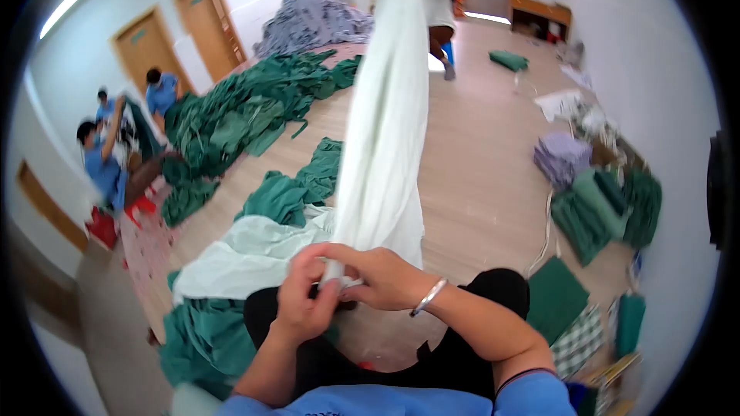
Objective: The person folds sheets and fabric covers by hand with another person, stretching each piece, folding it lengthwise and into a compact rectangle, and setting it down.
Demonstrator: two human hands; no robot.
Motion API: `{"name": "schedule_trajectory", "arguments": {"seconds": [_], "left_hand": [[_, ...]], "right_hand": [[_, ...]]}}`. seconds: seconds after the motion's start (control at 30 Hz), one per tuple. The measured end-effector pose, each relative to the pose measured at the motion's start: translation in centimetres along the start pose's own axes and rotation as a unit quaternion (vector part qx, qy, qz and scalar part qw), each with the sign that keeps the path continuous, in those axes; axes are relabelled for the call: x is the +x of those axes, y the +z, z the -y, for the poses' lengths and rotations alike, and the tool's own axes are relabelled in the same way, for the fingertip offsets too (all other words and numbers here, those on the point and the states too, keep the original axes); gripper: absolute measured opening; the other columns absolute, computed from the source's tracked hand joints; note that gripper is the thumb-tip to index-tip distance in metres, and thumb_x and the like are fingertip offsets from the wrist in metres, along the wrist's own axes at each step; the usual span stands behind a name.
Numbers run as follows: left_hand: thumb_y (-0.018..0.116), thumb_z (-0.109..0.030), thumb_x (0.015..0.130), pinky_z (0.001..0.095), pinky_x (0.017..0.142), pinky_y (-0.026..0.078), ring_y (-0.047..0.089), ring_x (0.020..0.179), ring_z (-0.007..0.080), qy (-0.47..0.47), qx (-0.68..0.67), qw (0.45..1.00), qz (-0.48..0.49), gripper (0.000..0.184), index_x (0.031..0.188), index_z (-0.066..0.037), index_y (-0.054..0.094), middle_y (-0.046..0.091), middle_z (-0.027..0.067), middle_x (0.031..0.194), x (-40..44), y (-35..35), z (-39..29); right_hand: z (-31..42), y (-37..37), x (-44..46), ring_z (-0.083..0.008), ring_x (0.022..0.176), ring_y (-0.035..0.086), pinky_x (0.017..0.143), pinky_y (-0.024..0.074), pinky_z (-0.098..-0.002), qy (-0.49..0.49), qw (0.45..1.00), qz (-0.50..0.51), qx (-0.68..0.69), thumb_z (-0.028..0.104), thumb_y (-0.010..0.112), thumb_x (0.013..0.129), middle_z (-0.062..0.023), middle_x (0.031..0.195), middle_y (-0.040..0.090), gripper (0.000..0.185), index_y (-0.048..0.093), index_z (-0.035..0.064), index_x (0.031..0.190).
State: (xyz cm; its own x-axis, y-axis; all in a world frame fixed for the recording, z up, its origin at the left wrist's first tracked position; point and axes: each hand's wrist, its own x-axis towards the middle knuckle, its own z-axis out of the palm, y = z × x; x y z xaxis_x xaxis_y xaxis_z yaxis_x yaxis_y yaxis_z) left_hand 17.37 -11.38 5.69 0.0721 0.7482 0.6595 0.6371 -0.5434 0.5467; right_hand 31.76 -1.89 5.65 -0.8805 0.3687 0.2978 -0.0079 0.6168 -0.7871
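Note:
A long pale white cloth [385, 123] stretches away from me, pulled up toward a person in the background; its far end reaches the top of the view. Its gathered near end is gripped by my left hand [307, 293] and my right hand [378, 277], both with fingers closed and close together over my lap. A bunched bit of white fabric shows between the fingers. Beside my knee, more pale cloth [231, 262] lies crumpled over green cloth [208, 339] on the floor.
A large green cloth pile [239, 108] lies ahead left, with a grey-purple heap [308, 19] behind it. Several people in blue sit at the left. Along the right wall are folded green cloths [593, 208], purple cloth [563, 156] and a checkered cloth [576, 343]. A wooden desk [539, 11] stands far right.

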Motion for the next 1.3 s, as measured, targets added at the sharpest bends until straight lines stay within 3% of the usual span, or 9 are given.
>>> {"name": "schedule_trajectory", "arguments": {"seconds": [0.13, 0.27, 0.33, 0.47, 0.6, 0.63, 0.8, 1.13, 1.3], "left_hand": [[0.068, -0.006, 0.068, 0.0292, 0.074, 0.045, 0.057, 0.080, 0.0212, -0.025, -0.090, 0.994, -0.063, 0.054, 0.117, 0.000, 0.045, 0.056, 0.0122, 0.092, 0.8, 2.1, 0.7], [0.076, -0.022, 0.061, 0.0377, 0.083, 0.040, 0.050, 0.099, 0.0283, -0.095, -0.058, 0.992, -0.061, 0.074, 0.123, -0.003, 0.041, 0.049, 0.0153, 0.111, -0.3, 7.3, 5.8], [0.076, -0.025, 0.060, 0.0397, 0.086, 0.036, 0.044, 0.105, 0.0296, -0.168, -0.056, 0.982, -0.071, 0.076, 0.125, -0.005, 0.040, 0.046, 0.0152, 0.114, -1.9, 11.2, 7.6], [0.075, -0.033, 0.058, 0.0432, 0.090, 0.031, 0.036, 0.110, 0.0326, -0.272, 0.034, 0.961, -0.021, 0.084, 0.129, -0.009, 0.035, 0.038, 0.0154, 0.120, -4.8, 16.5, 9.5], [0.072, -0.034, 0.060, 0.0441, 0.088, 0.031, 0.036, 0.107, 0.0336, -0.322, 0.041, 0.946, -0.029, 0.085, 0.131, -0.011, 0.033, 0.038, 0.0165, 0.116, -7.5, 19.1, 10.5], [0.070, -0.029, 0.061, 0.0440, 0.086, 0.032, 0.037, 0.105, 0.0335, -0.336, 0.044, 0.940, -0.051, 0.076, 0.127, -0.011, 0.038, 0.040, 0.0163, 0.113, -7.7, 20.0, 10.9], [0.062, -0.011, 0.064, 0.0438, 0.080, 0.034, 0.043, 0.099, 0.0323, -0.388, 0.083, 0.916, -0.064, 0.042, 0.105, -0.010, 0.053, 0.048, 0.0139, 0.098, -8.3, 22.1, 14.7], [0.052, 0.000, 0.065, 0.0424, 0.072, 0.038, 0.059, 0.075, 0.0321, -0.313, -0.056, 0.933, -0.169, 0.018, 0.081, -0.006, 0.057, 0.060, 0.0159, 0.077, -6.3, 21.4, 14.9], [0.054, -0.007, 0.068, 0.0420, 0.065, 0.041, 0.058, 0.079, 0.0316, -0.244, 0.034, 0.969, -0.012, 0.016, 0.082, -0.008, 0.059, 0.060, 0.0137, 0.073, -7.1, 21.9, 14.4]], "right_hand": [[-1.2, -4.0, -3.8, -0.0172, 0.078, 0.057, 0.067, 0.0470, -0.0295, 0.023, 0.974, -0.189, 0.124, 0.000, 0.062, 0.071, -0.0066, 0.084, 0.058, 0.026, 0.058, 0.0048, 0.097], [3.5, -9.2, -6.8, -0.0228, 0.094, 0.055, 0.086, 0.0424, -0.0391, -0.061, 0.787, -0.392, 0.472, 0.018, 0.056, 0.084, -0.0104, 0.097, 0.057, 0.013, 0.052, 0.0056, 0.088], [6.8, -9.6, -6.3, -0.0278, 0.106, 0.049, 0.092, 0.0363, -0.0474, -0.084, 0.774, -0.441, 0.447, 0.026, 0.049, 0.088, -0.0148, 0.107, 0.055, 0.020, 0.048, 0.0063, 0.085], [10.2, -9.2, -5.8, -0.0309, 0.109, 0.045, 0.096, 0.0304, -0.0511, -0.138, 0.845, -0.293, 0.426, 0.026, 0.045, 0.091, -0.0171, 0.113, 0.053, 0.024, 0.052, 0.0031, 0.090], [10.7, -9.0, -5.2, -0.0266, 0.100, 0.049, 0.093, 0.0335, -0.0478, -0.061, 0.815, -0.357, 0.452, 0.026, 0.049, 0.089, -0.0130, 0.091, 0.059, 0.025, 0.057, 0.0027, 0.082], [10.3, -9.2, -5.4, -0.0246, 0.098, 0.049, 0.090, 0.0352, -0.0472, -0.032, 0.779, -0.435, 0.450, 0.029, 0.051, 0.089, -0.0113, 0.089, 0.057, 0.030, 0.045, 0.0071, 0.069], [9.3, -11.6, -8.8, -0.0255, 0.092, 0.053, 0.088, 0.0377, -0.0465, 0.018, 0.775, -0.473, 0.418, 0.028, 0.055, 0.087, -0.0116, 0.085, 0.060, 0.027, 0.055, 0.0047, 0.073], [11.4, -16.1, -14.8, -0.0226, 0.090, 0.055, 0.085, 0.0417, -0.0433, 0.016, 0.735, -0.632, 0.244, 0.023, 0.060, 0.083, -0.0081, 0.081, 0.060, 0.021, 0.057, 0.0064, 0.070], [13.7, -17.4, -16.0, -0.0190, 0.084, 0.054, 0.081, 0.0439, -0.0388, 0.025, 0.724, -0.663, 0.191, 0.024, 0.060, 0.083, -0.0043, 0.078, 0.057, 0.023, 0.054, 0.0085, 0.068]]}}
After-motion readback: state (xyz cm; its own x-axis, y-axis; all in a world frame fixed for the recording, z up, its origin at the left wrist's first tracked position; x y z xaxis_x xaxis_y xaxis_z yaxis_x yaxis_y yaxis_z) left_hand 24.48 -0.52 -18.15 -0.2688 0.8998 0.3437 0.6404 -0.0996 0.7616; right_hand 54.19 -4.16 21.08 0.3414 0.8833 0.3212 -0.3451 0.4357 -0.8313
